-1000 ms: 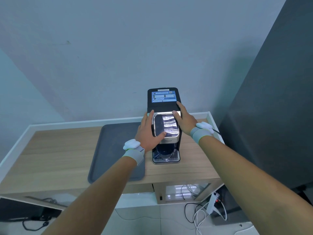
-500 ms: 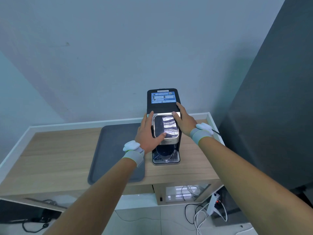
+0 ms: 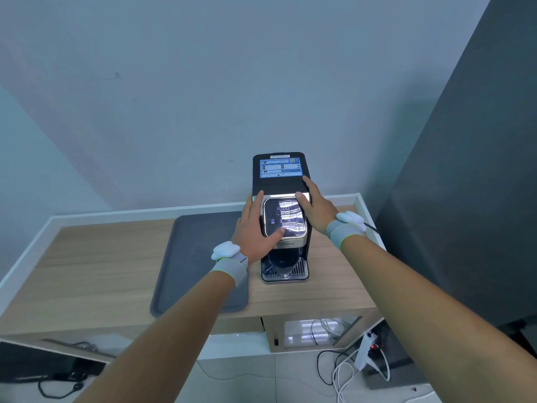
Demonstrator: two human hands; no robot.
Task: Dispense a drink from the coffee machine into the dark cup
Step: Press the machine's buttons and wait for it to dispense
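The black coffee machine (image 3: 280,165) stands on the wooden table, with a glossy touch panel (image 3: 286,213) on its front top. A dark cup (image 3: 283,261) sits under the spout on the slotted drip tray (image 3: 302,270), its upper part hidden by the machine's head. My left hand (image 3: 252,231) lies flat against the machine's left side, thumb tip touching the panel's lower edge. On the right top edge rests my right hand (image 3: 316,207), fingers stretched along the side and thumb on the panel's frame.
A dark grey tray (image 3: 197,257) lies just left of the machine. The table (image 3: 87,271) has a raised white rim. A dark wall panel (image 3: 465,199) rises close on the right. Cables and a power strip (image 3: 366,350) lie on the floor below.
Both hands stay in place on the machine with the left thumb on the panel. Only the camera view has drifted slightly.
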